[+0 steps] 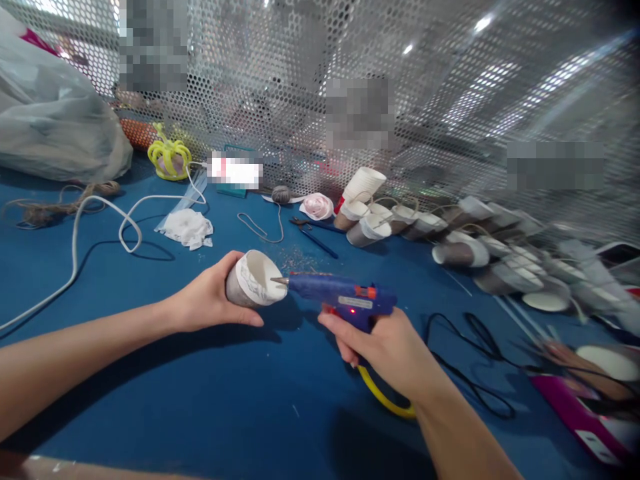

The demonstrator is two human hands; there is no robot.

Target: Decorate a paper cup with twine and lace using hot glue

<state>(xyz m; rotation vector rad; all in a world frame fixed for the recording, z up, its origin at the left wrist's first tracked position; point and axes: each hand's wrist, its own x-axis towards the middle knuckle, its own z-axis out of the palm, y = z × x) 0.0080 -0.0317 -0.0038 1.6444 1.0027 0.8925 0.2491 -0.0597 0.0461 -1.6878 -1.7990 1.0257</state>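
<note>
My left hand (pixel 203 297) is wrapped round a paper cup (pixel 242 288) with a grey-brown wall and a white fabric band at its rim. The cup is tilted, its opening towards the right. In my right hand (pixel 387 343) is a blue hot glue gun (pixel 325 290) with orange parts and a lit red light. Its metal nozzle points left, at the cup's rim; whether it touches cannot be made out. Below my right wrist a curved yellow piece (pixel 383 397) shows, partly hidden by the wrist.
Several decorated cups (pixel 369 229) line the back and right. Pliers (pixel 316 239), a fabric rose (pixel 317 206), white lace (pixel 187 229) and a white cable (pixel 75 247) lie on the blue table. Another person's hand (pixel 585 367) is by a magenta box (pixel 575 413). A perforated metal screen (pixel 280 100) stands behind.
</note>
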